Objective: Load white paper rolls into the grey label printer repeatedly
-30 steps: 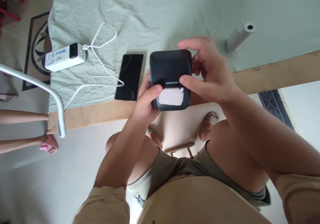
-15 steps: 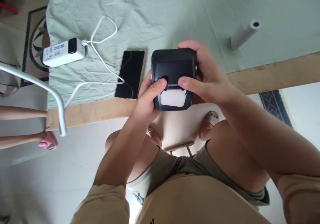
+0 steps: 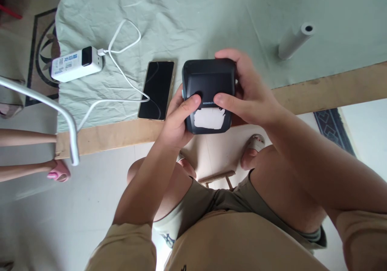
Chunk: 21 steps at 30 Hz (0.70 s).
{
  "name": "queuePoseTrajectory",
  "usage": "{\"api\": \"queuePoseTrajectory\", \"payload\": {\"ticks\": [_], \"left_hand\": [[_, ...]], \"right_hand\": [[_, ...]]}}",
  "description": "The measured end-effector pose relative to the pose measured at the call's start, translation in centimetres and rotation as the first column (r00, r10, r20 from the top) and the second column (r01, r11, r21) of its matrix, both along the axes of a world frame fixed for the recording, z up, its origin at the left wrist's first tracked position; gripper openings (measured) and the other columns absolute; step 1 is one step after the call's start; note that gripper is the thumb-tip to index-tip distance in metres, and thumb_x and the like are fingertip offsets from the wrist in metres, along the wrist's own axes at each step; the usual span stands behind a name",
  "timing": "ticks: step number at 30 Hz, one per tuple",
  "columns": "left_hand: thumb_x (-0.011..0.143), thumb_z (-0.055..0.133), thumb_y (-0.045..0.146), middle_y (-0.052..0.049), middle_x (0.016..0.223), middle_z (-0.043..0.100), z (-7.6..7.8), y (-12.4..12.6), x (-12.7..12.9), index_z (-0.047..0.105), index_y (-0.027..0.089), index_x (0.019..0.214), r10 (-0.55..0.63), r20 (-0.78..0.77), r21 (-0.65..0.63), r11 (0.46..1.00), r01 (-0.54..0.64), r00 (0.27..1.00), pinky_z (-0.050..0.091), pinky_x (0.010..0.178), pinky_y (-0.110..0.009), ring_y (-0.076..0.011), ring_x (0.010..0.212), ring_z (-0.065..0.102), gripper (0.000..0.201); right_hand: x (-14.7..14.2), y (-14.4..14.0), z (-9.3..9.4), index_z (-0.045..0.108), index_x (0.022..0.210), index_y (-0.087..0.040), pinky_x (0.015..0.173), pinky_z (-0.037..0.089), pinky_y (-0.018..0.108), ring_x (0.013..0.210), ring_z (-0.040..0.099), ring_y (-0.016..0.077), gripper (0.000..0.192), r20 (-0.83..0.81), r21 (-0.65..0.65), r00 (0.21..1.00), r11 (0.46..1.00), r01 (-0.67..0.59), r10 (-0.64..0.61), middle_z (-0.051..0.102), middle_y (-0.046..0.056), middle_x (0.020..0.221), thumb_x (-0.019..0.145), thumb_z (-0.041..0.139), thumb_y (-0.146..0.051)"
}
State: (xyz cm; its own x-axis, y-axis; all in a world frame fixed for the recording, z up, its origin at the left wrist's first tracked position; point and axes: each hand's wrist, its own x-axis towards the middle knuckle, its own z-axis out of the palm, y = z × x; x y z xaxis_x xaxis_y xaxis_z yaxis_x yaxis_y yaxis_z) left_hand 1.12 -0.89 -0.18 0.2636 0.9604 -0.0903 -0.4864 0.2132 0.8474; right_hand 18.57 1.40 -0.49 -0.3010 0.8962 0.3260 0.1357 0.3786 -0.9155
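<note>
While both hands clasp it, the printer [image 3: 208,96] sits over the near edge of the desk [image 3: 332,86], between the two palms, its paper slot facing the person. The left hand [image 3: 175,120] curls around its left side from below, thumb laid across the top near the slot. The right hand [image 3: 244,92] wraps the right side, fingers over the far corner and thumb pressed on the front by the lettering, so the two thumbs nearly meet above the white paper [image 3: 209,118] showing at the near end. Neither hand is nearer; each is closed on it. Just left lies a phone [image 3: 156,89]; a paper roll [image 3: 294,40] stands well apart to the right.
</note>
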Motion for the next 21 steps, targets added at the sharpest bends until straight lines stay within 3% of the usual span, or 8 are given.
{"api": "queuePoseTrajectory", "payload": {"ticks": [4, 7, 10, 14, 21], "left_hand": [[0.084, 0.066, 0.044, -0.004, 0.101, 0.073, 0.22, -0.05, 0.13, 0.066, 0.023, 0.106, -0.016, 0.022, -0.024, 1.0, 0.016, 1.0, 0.057, 0.097, -0.037, -0.0283, 0.127, 0.059, 0.03], [0.092, 0.044, 0.058, -0.007, 0.112, 0.072, 0.63, 0.05, 0.43, 0.067, 0.02, 0.109, -0.022, 0.041, -0.056, 0.998, 0.025, 0.999, 0.053, 0.104, -0.035, -0.0268, 0.135, 0.052, 0.047], [0.098, 0.03, 0.049, -0.006, 0.11, 0.073, 0.94, 0.3, 0.72, 0.069, 0.018, 0.105, 0.037, 0.033, -0.134, 0.99, -0.033, 0.999, 0.049, 0.11, -0.034, -0.0239, 0.139, 0.047, 0.05], [0.099, 0.033, 0.04, -0.005, 0.107, 0.075, 0.85, 0.51, 0.79, 0.07, 0.016, 0.099, 0.105, 0.038, -0.223, 0.97, -0.094, 0.994, 0.046, 0.113, -0.032, -0.0215, 0.14, 0.046, 0.044], [0.096, 0.043, 0.039, -0.004, 0.086, 0.075, 0.19, 0.4, 0.47, 0.069, 0.017, 0.09, 0.132, 0.05, -0.171, 0.978, -0.122, 0.99, 0.049, 0.109, -0.034, -0.0217, 0.133, 0.054, 0.034]], "right_hand": [[0.07, 0.02, 0.12, 0.043, 0.132, -0.027, 0.064, 0.052, 0.022, 0.079, 0.058, 0.0093, 0.062, 0.007, -0.012, 1.0, 1.0, 0.002, -0.002, 0.057, 0.003, 0.112, 0.078, 0.069, -0.041], [0.16, 0.02, 0.32, 0.047, 0.13, -0.026, 0.084, 0.055, 0.028, 0.102, 0.06, 0.0156, 0.055, 0.019, 0.025, 0.999, 0.998, 0.049, -0.05, 0.056, 0.005, 0.122, 0.082, 0.063, -0.048], [0.23, 0.0, 0.58, 0.047, 0.13, -0.03, 0.103, 0.049, 0.034, 0.122, 0.052, 0.0195, 0.047, -0.002, 0.056, 1.0, 0.998, 0.021, -0.021, 0.051, 0.003, 0.132, 0.088, 0.056, -0.049], [0.18, -0.08, 0.75, 0.043, 0.133, -0.029, 0.104, 0.047, 0.036, 0.123, 0.05, 0.0195, 0.049, -0.025, 0.044, 0.997, 0.997, -0.071, 0.072, 0.048, 0.004, 0.135, 0.089, 0.054, -0.045], [0.1, 0.05, 0.46, 0.033, 0.138, -0.033, 0.106, 0.046, 0.04, 0.123, 0.049, 0.0231, 0.065, -0.042, 0.06, 0.98, 0.98, -0.192, 0.195, 0.04, 0.003, 0.141, 0.081, 0.061, -0.045]]}}
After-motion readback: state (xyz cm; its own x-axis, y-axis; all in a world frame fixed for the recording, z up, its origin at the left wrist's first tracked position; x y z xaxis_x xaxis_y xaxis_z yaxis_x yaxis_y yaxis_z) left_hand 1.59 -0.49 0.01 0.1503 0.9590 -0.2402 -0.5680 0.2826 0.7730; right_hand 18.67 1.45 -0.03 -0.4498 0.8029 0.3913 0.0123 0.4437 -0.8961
